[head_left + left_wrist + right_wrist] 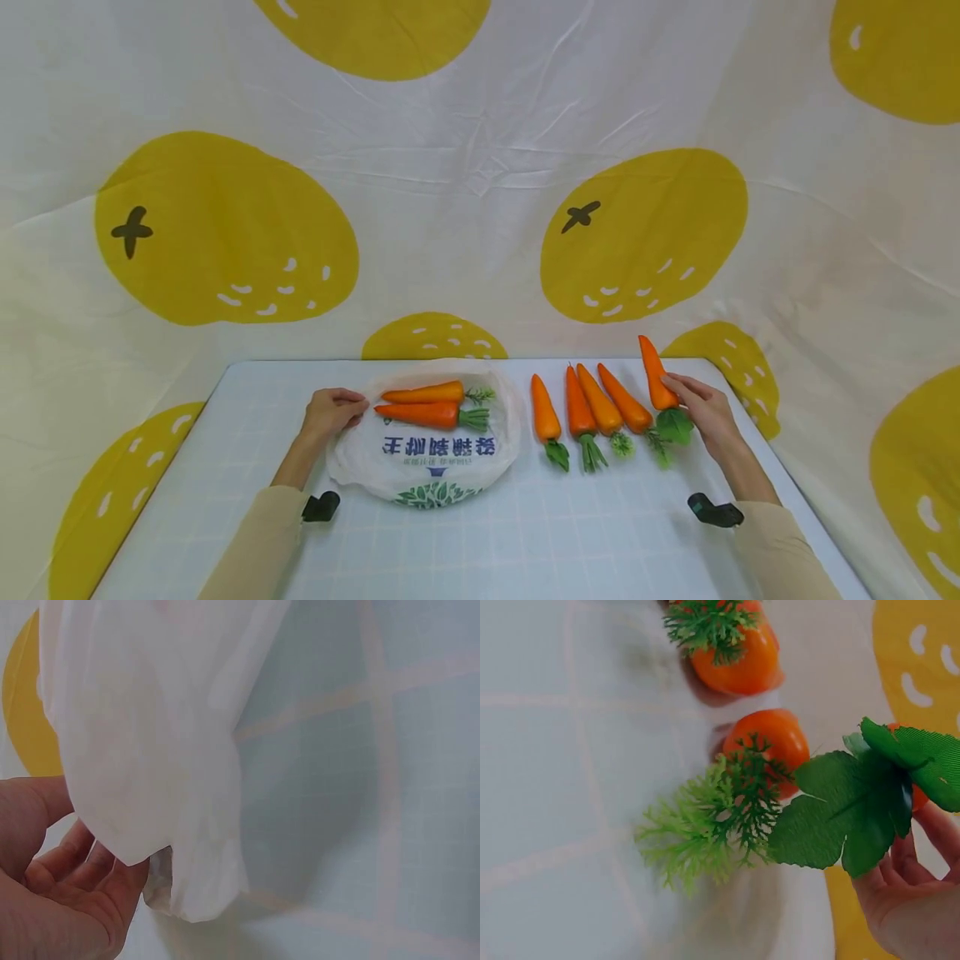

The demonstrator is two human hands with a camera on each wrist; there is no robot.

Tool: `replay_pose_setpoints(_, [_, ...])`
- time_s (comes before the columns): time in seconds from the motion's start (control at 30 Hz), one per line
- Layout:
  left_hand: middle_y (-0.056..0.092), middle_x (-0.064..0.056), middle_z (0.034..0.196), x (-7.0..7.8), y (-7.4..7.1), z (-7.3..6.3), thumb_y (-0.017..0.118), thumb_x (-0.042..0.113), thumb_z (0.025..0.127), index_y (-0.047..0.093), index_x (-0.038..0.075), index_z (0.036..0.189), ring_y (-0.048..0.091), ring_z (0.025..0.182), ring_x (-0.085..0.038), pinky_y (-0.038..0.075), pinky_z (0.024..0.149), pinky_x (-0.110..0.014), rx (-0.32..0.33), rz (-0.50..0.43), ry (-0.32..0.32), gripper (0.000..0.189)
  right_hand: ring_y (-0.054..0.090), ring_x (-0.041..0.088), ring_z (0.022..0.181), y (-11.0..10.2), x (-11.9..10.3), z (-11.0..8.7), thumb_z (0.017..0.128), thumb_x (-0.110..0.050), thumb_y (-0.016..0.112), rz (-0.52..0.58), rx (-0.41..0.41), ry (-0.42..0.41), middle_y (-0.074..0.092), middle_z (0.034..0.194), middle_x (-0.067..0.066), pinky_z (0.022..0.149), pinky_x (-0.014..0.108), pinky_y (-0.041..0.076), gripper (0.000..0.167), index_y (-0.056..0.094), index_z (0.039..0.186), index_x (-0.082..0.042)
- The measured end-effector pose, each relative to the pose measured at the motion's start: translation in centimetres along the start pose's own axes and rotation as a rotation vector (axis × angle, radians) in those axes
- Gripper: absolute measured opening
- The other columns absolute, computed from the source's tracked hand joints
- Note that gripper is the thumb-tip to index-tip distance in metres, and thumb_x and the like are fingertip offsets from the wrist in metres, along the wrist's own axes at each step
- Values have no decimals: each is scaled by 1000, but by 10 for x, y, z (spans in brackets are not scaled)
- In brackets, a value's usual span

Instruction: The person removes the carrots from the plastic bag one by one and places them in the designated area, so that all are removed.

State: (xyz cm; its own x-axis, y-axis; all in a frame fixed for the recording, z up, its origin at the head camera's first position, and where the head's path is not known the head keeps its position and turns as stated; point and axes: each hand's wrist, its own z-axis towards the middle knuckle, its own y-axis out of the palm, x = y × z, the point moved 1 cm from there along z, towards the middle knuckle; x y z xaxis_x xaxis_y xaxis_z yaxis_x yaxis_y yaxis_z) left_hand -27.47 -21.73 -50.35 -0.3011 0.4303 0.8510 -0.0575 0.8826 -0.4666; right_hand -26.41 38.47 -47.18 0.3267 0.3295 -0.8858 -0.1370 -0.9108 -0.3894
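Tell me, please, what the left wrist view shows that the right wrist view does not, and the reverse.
Only the left wrist view: the white plastic bag, with the left grip pinching its edge.
Only the right wrist view: the right grip holding a carrot with broad green leaves, near two other carrots with feathery tops.
Both: the pale checked table surface and part of the backdrop's yellow print.

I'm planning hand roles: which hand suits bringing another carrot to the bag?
Probably the right hand: it holds a broad-leaved carrot beside four other carrots. The left hand grips the plastic bag at its left edge, farther from those carrots.
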Motion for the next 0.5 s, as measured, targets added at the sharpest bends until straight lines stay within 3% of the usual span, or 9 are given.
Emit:
replay_pose_setpoints(0.1, [72,-19,96,0,0,-1,71,9,96,67,-11,114,65,72,-12,58,68,-22,-1,-4,3,28,48,21,122,-1,7,1,94,-66,58,-28,8,17,43,157,17,106,40,39,87,41,157,-8])
replay_pose_setpoints(0.2, [72,-19,94,1,-1,-2,71,9,95,67,-12,113,66,71,-12,58,67,-22,-3,-12,14,28,45,28,129,-2,14,2,95,-66,57,-38,10,29,39,159,20,112,47,37,88,40,157,-7])
replay_pose_setpoints(0.5, [72,-19,93,0,-1,-2,71,10,95,67,-12,114,65,71,-12,58,67,-22,-1,-6,3,29,27,42,148,-6,35,8,95,-65,58,-60,-10,54,32,162,25,120,60,22,91,38,156,0])
